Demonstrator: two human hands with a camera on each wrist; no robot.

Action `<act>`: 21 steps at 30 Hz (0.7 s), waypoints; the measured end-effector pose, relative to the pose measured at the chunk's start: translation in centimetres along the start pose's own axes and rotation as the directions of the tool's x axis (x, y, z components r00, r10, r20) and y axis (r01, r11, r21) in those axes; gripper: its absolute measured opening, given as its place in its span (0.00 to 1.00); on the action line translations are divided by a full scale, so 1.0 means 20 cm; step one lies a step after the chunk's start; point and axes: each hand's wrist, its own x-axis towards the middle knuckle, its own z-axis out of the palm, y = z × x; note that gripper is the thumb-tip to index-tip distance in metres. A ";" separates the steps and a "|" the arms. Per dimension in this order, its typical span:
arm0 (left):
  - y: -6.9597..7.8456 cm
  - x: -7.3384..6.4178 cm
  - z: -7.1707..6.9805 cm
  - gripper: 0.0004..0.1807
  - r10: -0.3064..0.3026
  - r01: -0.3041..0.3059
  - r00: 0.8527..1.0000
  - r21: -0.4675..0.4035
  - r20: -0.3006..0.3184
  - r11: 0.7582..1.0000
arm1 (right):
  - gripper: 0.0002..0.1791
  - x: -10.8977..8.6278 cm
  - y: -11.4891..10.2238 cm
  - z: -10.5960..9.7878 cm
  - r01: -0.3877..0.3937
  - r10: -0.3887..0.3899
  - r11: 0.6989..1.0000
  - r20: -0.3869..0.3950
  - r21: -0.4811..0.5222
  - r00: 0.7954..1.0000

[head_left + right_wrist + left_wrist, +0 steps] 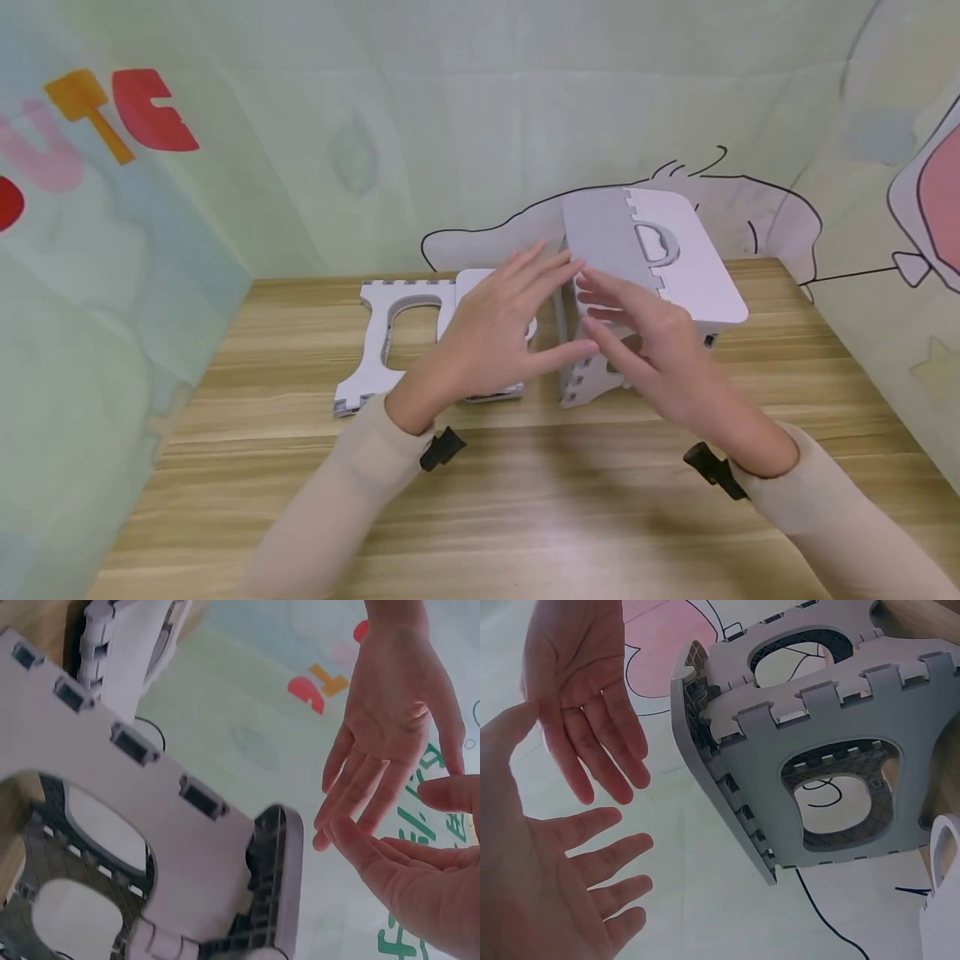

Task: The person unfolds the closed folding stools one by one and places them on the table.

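My left hand (487,333) hovers over the right part of a white folding stool (375,342) that lies folded flat on the table. To its right stands an unfolded white and grey folding stool (701,271) with a handle in its top. My right hand (660,342) is held in front of this stool and overlaps its near edge in the head view. Both hands are empty, fingers extended and fingertips turned toward each other. In the left wrist view, the standing stool's side panel (757,780) has an oval opening; both palms show beside it.
A wood-grain table (480,517) carries both stools. Behind and at the sides hangs a pale printed cloth (315,125), with coloured letters at left and a pink balloon at right. Small black wrist devices (442,450) are strapped at the sleeves.
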 end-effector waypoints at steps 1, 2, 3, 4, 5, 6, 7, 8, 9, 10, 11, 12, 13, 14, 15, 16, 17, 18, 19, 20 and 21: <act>-0.01 -0.02 0.00 0.45 0.004 -0.004 1.000 0.000 -0.011 1.000 | 0.31 0.00 0.00 0.02 -0.005 0.005 1.000 0.004 0.001 1.000; -0.01 -0.03 -0.01 0.45 0.003 -0.003 1.000 0.000 -0.015 1.000 | 0.30 -0.01 0.00 0.03 -0.013 0.013 1.000 0.011 0.001 1.000; -0.02 -0.05 -0.01 0.45 0.000 0.000 1.000 -0.002 -0.016 1.000 | 0.30 -0.01 0.00 0.04 -0.024 0.024 1.000 0.021 0.000 1.000; -0.02 -0.07 -0.02 0.45 -0.003 0.003 1.000 -0.004 -0.019 1.000 | 0.29 -0.02 0.00 0.06 -0.032 0.032 0.999 0.032 -0.005 0.999; -0.03 -0.09 -0.02 0.45 -0.010 0.010 1.000 -0.004 -0.021 1.000 | 0.29 -0.02 0.00 0.07 -0.043 0.044 0.999 0.043 -0.006 0.998; -0.04 -0.11 -0.02 0.44 -0.020 0.020 1.000 -0.010 -0.022 1.000 | 0.28 -0.02 0.01 0.09 -0.059 0.060 0.998 0.058 -0.003 0.997; -0.05 -0.13 -0.02 0.44 -0.031 0.031 0.999 -0.014 -0.023 0.999 | 0.28 -0.03 0.01 0.10 -0.075 0.075 0.997 0.072 0.000 0.995; -0.06 -0.15 -0.03 0.43 -0.044 0.043 0.999 -0.019 -0.022 0.999 | 0.28 -0.03 0.01 0.12 -0.094 0.093 0.996 0.087 0.010 0.992; -0.07 -0.17 -0.03 0.43 -0.058 0.058 0.998 -0.021 -0.023 0.998 | 0.27 -0.03 0.02 0.14 -0.111 0.109 0.994 0.100 0.019 0.989; -0.08 -0.20 -0.03 0.43 -0.071 0.070 0.997 -0.021 -0.024 0.997 | 0.27 -0.04 0.02 0.16 -0.130 0.127 0.991 0.112 0.020 0.986; -0.09 -0.22 -0.03 0.42 -0.085 0.084 0.996 -0.018 -0.023 0.996 | 0.27 -0.04 0.02 0.17 -0.154 0.150 0.988 0.124 0.023 0.981; -0.10 -0.24 -0.03 0.42 -0.097 0.097 0.995 -0.017 -0.022 0.995 | 0.27 -0.04 0.03 0.19 -0.175 0.170 0.984 0.134 0.025 0.976; -0.11 -0.26 -0.03 0.42 -0.108 0.107 0.994 -0.014 -0.021 0.994 | 0.27 -0.04 0.03 0.21 -0.197 0.191 0.980 0.143 0.023 0.971; -0.13 -0.28 -0.03 0.42 -0.117 0.117 0.993 -0.009 -0.021 0.993 | 0.28 -0.05 0.04 0.23 -0.219 0.214 0.976 0.149 0.018 0.966; -0.14 -0.30 -0.03 0.42 -0.127 0.127 0.992 -0.002 -0.023 0.992 | 0.28 -0.05 0.04 0.24 -0.239 0.234 0.971 0.150 0.015 0.961; -0.15 -0.32 -0.03 0.42 -0.137 0.137 0.990 0.005 -0.023 0.991 | 0.28 -0.05 0.04 0.26 -0.259 0.254 0.966 0.152 0.013 0.955; -0.16 -0.35 -0.03 0.42 -0.153 0.153 0.988 0.015 -0.021 0.988 | 0.28 -0.05 0.04 0.28 -0.277 0.272 0.961 0.153 0.016 0.950; -0.17 -0.37 -0.03 0.42 -0.166 0.167 0.986 0.023 -0.020 0.986 | 0.28 -0.05 0.04 0.29 -0.294 0.288 0.956 0.154 0.019 0.945; -0.18 -0.39 -0.03 0.42 -0.181 0.182 0.983 0.032 -0.019 0.983 | 0.28 -0.05 0.05 0.31 -0.309 0.303 0.951 0.153 0.018 0.941; -0.20 -0.41 -0.03 0.42 -0.196 0.197 0.980 0.043 -0.016 0.980 | 0.28 -0.05 0.05 0.33 -0.321 0.315 0.947 0.151 0.019 0.937; -0.21 -0.43 -0.04 0.43 -0.211 0.211 0.977 0.053 -0.013 0.976 | 0.29 -0.05 0.06 0.34 -0.332 0.325 0.943 0.151 0.026 0.934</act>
